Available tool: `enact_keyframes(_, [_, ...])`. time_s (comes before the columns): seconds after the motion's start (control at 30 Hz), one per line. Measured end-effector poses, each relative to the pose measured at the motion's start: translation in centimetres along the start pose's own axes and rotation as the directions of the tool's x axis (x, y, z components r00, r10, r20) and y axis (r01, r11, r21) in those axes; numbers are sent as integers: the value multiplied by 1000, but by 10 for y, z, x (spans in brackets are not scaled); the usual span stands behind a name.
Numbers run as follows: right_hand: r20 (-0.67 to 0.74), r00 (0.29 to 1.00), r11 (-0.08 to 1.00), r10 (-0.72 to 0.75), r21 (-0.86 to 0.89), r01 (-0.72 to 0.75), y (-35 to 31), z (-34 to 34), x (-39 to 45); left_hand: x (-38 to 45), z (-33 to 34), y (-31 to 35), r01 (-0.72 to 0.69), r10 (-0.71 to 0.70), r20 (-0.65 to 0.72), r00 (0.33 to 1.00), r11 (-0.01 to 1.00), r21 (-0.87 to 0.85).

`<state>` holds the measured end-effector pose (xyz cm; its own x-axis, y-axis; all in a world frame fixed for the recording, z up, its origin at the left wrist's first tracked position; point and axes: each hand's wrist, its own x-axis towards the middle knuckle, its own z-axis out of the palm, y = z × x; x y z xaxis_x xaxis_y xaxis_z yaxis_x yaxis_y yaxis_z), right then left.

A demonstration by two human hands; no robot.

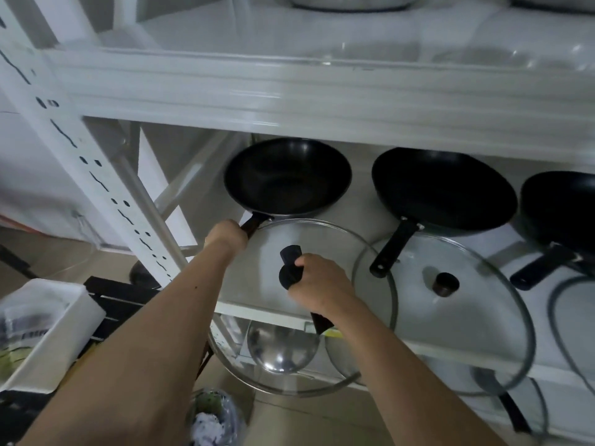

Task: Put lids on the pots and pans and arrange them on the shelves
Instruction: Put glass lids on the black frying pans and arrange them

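My left hand (227, 235) is closed around the handle of the leftmost pan (286, 177), which sits open and uncovered at the left end of the middle shelf (264, 309). My right hand (317, 281) is closed on the black handle of a glass lid (325, 355), held in front of the shelf edge, just below and in front of that pan; the lid is not yet on it. Risk one: the lid looks wider than the pan, so it may not seat in the rim and could slide off if I let go early. Risk two: the upper shelf beam (322, 101) hangs low over the pan, so a steep lift could knock the glass against it. Risk three: a second lid (450, 317) lies just to the right, overlapping mine in this view; I cannot tell whether they touch, and a sideways swing could strike it. Risk four: pulling the pan forward by its handle could tip it off the shelf edge. The second pan (442, 189) stands near on the right, leaving little room for error.
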<state>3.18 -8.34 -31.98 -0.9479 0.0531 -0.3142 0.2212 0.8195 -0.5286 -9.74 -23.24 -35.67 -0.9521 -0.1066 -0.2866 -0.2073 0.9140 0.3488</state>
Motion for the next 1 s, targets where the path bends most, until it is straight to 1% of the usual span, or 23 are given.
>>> enact_keyframes(0.1, [-3, 1000, 1000, 5, 11, -5, 3, -3, -6, -11, -4, 6, 56, -58, -29, 998, 995, -82])
enact_keyframes(0.13, [-3, 1000, 1000, 6, 20, -6, 4, -4, -8, -16, -6, 7, 51, -54, -35, 998, 995, -86])
enact_keyframes(0.27, [-6, 1000, 999, -10, 50, 11, 15, -3, -18, -16, -6, 4, 11, -11, 1, 1000, 1000, -8])
enact_keyframes(0.37, [8, 1000, 997, -23, 69, 23, 23, -5, -30, -10, -5, -1, 30, -30, 25, 999, 999, -14])
enact_keyframes(0.47, [7, 999, 994, -45, 97, 44, 31, -7, -40, -14, -9, -4, 63, -62, 16, 998, 992, -109])
enact_keyframes(0.5, [7, 999, 992, -50, 120, 49, 34, -7, -43, -17, -11, -4, 76, -78, -3, 997, 979, -188])
enact_keyframes(0.57, [-6, 998, 982, -64, 178, 64, 37, -7, -46, -15, -15, -7, 82, -88, -9, 996, 956, -283])
enact_keyframes(0.6, [-16, 997, 975, -73, 208, 75, 37, -8, -46, -12, -13, -12, 105, -113, 0, 994, 923, -369])
enact_keyframes(0.67, [-37, 996, 963, -82, 254, 89, 37, -9, -43, -5, -13, -19, 201, -193, 82, 978, 749, -632])
enact_keyframes(0.7, [-46, 996, 959, -83, 270, 92, 36, -10, -39, -2, -15, -21, 196, -191, 80, 978, 728, -657])
enact_keyframes(0.77, [-51, 996, 948, -77, 306, 89, 35, -14, -31, -2, -24, -24, 235, -255, 91, 963, 622, -747])
enact_keyframes(0.8, [-51, 996, 942, -70, 326, 83, 34, -17, -26, -3, -27, -25, 243, -260, 106, 960, 582, -776])
enact_keyframes(0.93, [-95, 994, 913, -45, 400, 80, 29, -34, 0, -6, -34, -33, 280, -221, 208, 953, 373, -885])
enact_keyframes(0.97, [-114, 993, 905, -41, 416, 85, 24, -39, 7, -8, -33, -36, 277, -218, 209, 953, 356, -892])
enact_keyframes(1.0, [-134, 990, 897, -35, 433, 91, 19, -46, 15, -8, -30, -38, 265, -209, 199, 957, 360, -894])
